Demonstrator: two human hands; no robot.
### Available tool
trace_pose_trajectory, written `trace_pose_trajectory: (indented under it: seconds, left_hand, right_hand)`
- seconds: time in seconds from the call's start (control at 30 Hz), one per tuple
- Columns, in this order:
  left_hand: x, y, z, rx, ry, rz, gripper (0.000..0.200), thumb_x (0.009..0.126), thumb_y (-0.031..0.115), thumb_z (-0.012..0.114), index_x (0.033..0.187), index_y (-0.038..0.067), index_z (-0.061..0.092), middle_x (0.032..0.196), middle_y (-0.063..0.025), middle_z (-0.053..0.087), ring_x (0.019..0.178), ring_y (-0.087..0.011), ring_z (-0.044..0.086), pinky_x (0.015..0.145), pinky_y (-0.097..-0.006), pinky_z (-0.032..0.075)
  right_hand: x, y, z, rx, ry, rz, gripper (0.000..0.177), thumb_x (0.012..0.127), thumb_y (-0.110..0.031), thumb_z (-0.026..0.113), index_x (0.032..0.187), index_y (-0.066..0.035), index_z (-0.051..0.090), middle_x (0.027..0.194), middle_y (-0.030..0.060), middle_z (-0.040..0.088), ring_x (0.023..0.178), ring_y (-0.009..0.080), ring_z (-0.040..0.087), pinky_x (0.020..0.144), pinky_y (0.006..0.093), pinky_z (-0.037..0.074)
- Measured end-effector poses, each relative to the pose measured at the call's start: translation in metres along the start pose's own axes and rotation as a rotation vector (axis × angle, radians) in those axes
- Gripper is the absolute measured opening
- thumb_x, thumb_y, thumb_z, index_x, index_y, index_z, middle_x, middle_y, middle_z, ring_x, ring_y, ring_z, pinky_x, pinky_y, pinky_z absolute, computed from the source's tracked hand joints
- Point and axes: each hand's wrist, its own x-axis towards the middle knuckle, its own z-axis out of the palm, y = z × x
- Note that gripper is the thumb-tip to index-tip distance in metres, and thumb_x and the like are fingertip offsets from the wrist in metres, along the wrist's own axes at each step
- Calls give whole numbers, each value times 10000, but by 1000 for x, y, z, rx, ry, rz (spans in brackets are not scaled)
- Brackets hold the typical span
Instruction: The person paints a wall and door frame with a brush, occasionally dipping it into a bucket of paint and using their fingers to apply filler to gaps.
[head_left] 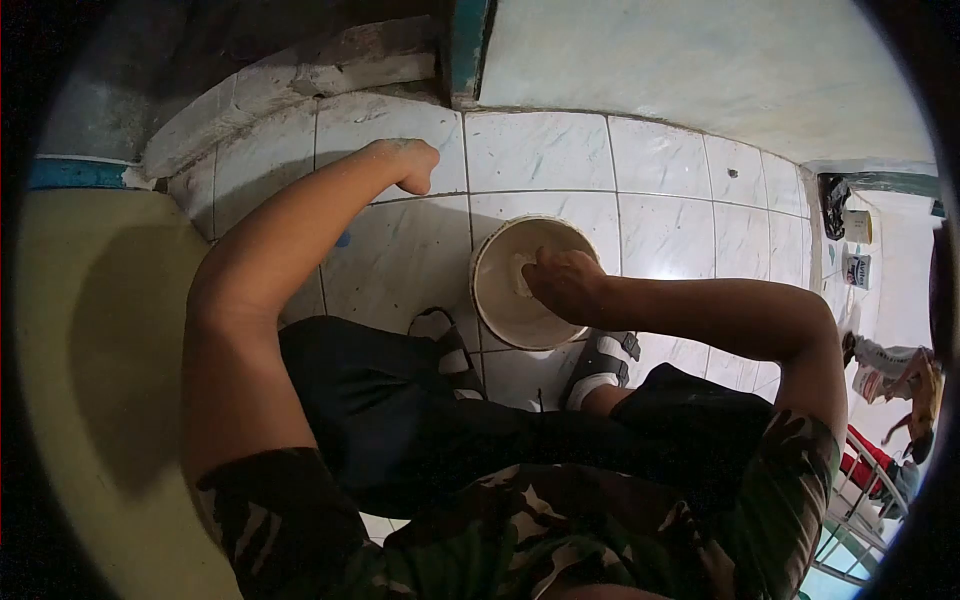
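A round whitish bucket [496, 312] stands on the tiled floor between my sandalled feet. My right hand [565, 284] is over the bucket's opening, its fingers bent together and pointing down at something pale inside; what they hold, if anything, is too small to make out. Out to the left, away from the bucket, my left hand [408, 163] hangs above the floor tiles. Its fingers are curled and turned away, so whether anything is in them is hidden.
White tiles [540, 150] run up to a pale wall [700, 60]. A rough ledge [290, 85] lies at the upper left, beside a yellowish wall [100, 380]. Far right are small containers [857, 270], other people [905, 385] and a metal railing [845, 530].
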Motion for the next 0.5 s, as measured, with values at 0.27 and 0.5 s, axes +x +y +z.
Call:
trace_pose_trajectory:
  seconds: [0.27,0.5]
  left_hand:
    - [8,-5,4,33,-15,16,366,752,119,620,1057,-65,705,1100,-271,693,1039,-404,674,895,-466,538]
    - [1,0,-2,19,-14,11,370,747,102,614,1062,-70,705,1104,-277,691,1037,-398,678,882,-465,542]
  right_hand:
    - [9,-1,-2,25,-95,10,227,896,-112,614,1047,56,601,982,242,645,982,354,673,729,444,608]
    - [19,0,3,-55,-111,-24,199,875,-90,626,1019,47,623,963,220,666,987,350,657,761,434,606]
